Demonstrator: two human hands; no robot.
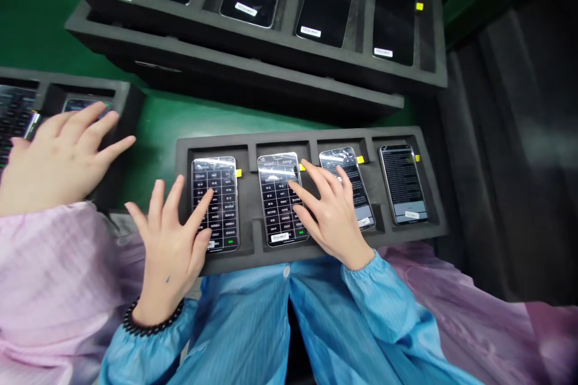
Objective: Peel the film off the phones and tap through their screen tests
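Note:
Before me lies a dark foam tray (221, 263) with several smartphones in its compartments. My left hand (174, 240), a black bead bracelet at its wrist, is over the leftmost phone (229, 216), fingers spread and index fingertip at its lit grid of buttons. Over the second phone (273, 216), which shows a similar grid, is my right hand (332, 213); its index fingertip is at the screen and its fingers are apart. The third phone (361, 192) is partly covered by my right hand. Lines of text fill the rightmost phone (403, 183). Neither hand holds anything.
Stacked foam trays (253, 42) with several dark-screened phones stand at the back on the green table (180, 113). At the left, a co-worker's hand (67, 153) in a pink sleeve is over another phone tray (130, 93). Pink fabric (433, 283) shows at the right.

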